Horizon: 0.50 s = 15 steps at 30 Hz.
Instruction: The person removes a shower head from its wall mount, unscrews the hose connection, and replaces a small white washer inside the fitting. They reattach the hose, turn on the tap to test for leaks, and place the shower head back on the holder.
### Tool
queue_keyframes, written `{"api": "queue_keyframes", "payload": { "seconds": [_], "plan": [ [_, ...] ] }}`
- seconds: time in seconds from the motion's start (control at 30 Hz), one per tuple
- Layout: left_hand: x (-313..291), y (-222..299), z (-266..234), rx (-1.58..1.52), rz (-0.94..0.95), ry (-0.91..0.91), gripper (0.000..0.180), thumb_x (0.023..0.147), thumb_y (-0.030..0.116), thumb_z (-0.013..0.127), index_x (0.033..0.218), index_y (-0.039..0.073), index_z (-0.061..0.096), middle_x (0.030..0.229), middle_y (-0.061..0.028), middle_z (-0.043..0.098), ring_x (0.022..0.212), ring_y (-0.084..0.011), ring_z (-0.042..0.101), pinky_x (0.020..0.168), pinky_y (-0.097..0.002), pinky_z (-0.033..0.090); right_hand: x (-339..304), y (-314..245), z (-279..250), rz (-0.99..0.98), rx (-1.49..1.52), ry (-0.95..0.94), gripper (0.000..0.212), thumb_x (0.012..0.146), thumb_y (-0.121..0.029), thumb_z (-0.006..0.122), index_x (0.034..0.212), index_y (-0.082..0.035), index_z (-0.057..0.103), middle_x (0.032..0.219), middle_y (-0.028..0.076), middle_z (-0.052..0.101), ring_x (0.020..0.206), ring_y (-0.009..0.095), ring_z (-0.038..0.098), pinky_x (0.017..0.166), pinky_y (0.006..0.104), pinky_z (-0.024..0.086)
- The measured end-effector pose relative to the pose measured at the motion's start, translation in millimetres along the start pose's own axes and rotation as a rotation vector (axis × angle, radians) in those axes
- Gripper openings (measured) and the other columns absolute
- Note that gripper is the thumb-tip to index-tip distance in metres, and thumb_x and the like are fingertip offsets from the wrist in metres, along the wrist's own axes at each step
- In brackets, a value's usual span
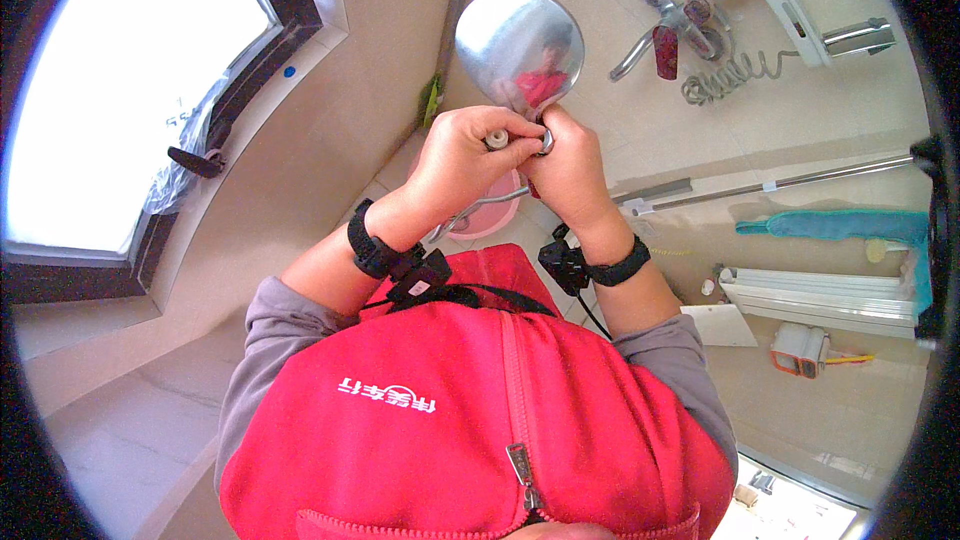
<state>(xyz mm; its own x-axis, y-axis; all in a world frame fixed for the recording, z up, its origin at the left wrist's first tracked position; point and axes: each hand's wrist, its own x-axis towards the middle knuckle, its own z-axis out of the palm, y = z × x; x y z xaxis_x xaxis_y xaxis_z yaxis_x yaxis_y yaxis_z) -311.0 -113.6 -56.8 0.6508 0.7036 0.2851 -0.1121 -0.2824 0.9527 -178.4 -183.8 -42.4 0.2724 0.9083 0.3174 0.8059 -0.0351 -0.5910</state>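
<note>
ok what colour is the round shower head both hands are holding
Shiny chrome silver, mirror-like; the shower head shows best in the head view.

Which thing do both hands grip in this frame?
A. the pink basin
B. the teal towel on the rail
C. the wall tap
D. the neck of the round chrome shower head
D: the left hand and right hand meet at the neck below the shower head.
</note>
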Motion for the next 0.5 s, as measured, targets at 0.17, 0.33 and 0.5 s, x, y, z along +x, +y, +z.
{"api": "queue_keyframes", "payload": {
  "seconds": [0.17,0.33,0.5],
  "plan": [
    [1.4,4.5,1.9,0.084,0.05,0.064,0.012,0.077,0.01,0.073,0.086,0.002,0.07,0.081,-0.0042,0.069,0.072,-0.0081,0.061,0.063,-0.0248,0.05,3.5,-5.1,-5.3,-0.012,0.004,0.01,0.023,0.068,-0.004,0.069,0.088,-0.002,0.056,0.073,0.02,0.061,0.073,0.04,0.063,0.059,0.038,0.049],
    [4.5,4.3,0.9,0.007,-0.008,0.022,0.011,0.077,0.01,0.073,0.084,0.002,0.069,0.079,-0.0031,0.068,0.072,-0.0079,0.06,0.064,-0.0246,0.049,5.4,-2.3,-4.6,-0.038,-0.065,0.024,0.024,0.068,-0.007,0.071,0.086,-0.002,0.056,0.071,0.02,0.061,0.071,0.04,0.062,0.058,0.0397,0.049],
    [4.5,-7.2,-2.0,-0.184,-0.109,-0.058,0.01,0.078,0.009,0.071,0.079,0.002,0.066,0.078,-0.0017,0.065,0.074,-0.0079,0.058,0.067,-0.0239,0.048,1.2,7.3,5.6,-0.106,-0.182,0.063,0.024,0.068,-0.009,0.07,0.086,-0.004,0.056,0.072,0.019,0.062,0.071,0.04,0.062,0.058,0.0431,0.048]
  ]
}}
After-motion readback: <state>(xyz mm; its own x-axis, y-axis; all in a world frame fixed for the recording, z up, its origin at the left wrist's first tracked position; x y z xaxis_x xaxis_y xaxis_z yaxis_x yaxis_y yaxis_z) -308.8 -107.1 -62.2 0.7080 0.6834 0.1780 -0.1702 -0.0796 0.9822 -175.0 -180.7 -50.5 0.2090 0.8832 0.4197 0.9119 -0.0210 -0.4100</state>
